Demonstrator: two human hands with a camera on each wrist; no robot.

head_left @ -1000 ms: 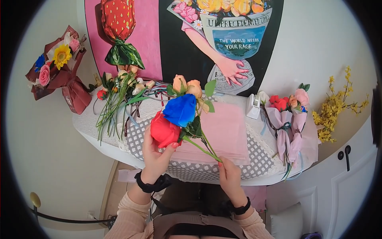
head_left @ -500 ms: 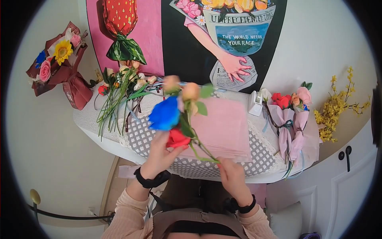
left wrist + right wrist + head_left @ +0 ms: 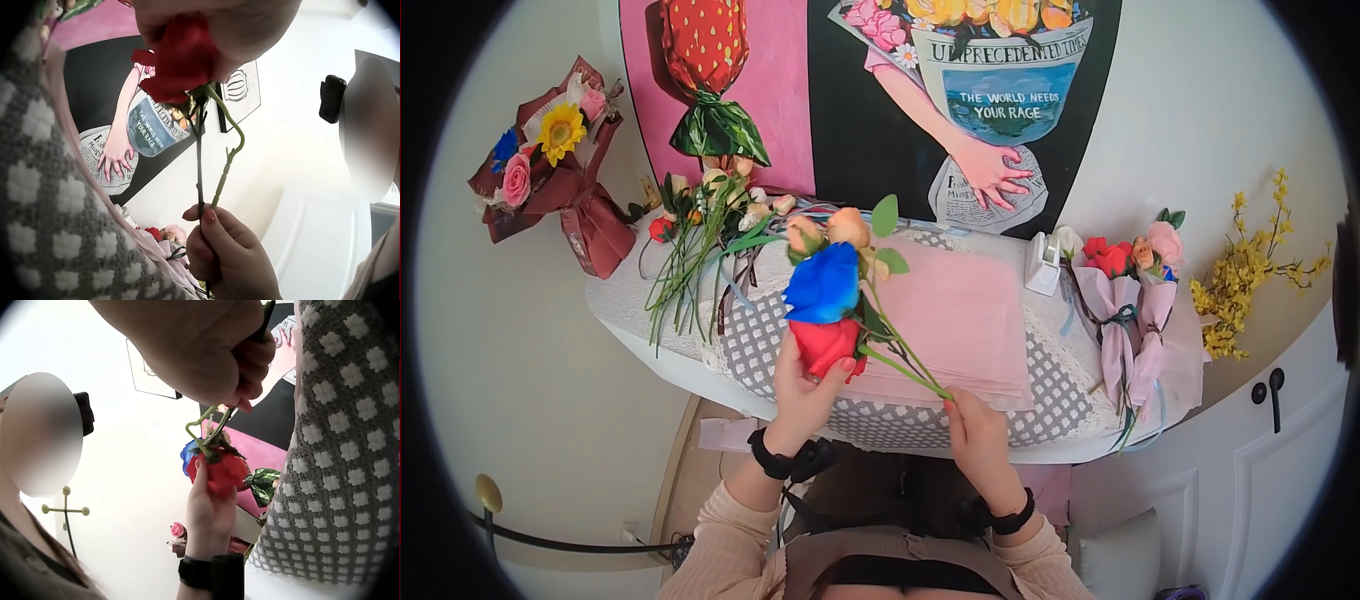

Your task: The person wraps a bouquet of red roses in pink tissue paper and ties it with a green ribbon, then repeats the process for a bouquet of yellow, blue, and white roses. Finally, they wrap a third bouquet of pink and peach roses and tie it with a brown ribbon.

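Observation:
Above the pink paper sheets point(image 3: 970, 320), a red rose point(image 3: 824, 343), a blue rose point(image 3: 824, 284) and peach roses point(image 3: 848, 228) are held together in the head view. The left hand point(image 3: 805, 400) grips the red rose's head, thumb on its near side. Pinched in the right hand point(image 3: 980, 435) are the lower ends of the green stems point(image 3: 900, 357). In the left wrist view the right hand point(image 3: 231, 253) is curled round two stems below the red rose point(image 3: 181, 62). The right wrist view shows the left hand point(image 3: 211, 515) cupping the red rose point(image 3: 225, 473).
Loose flowers with long stems point(image 3: 690, 265) lie at the table's left, near a dark red wrapped bouquet point(image 3: 590, 220). To the right are a white tape dispenser point(image 3: 1043, 264), small pink-wrapped bouquets point(image 3: 1112, 330) and yellow blossom branches point(image 3: 1230, 290). A patterned cloth point(image 3: 1050, 390) lies under the sheets.
The blue and peach roses swung left, and the red rose turned and sits lower beneath the blue one. The left hand shifted slightly right; the right hand stayed on the stems.

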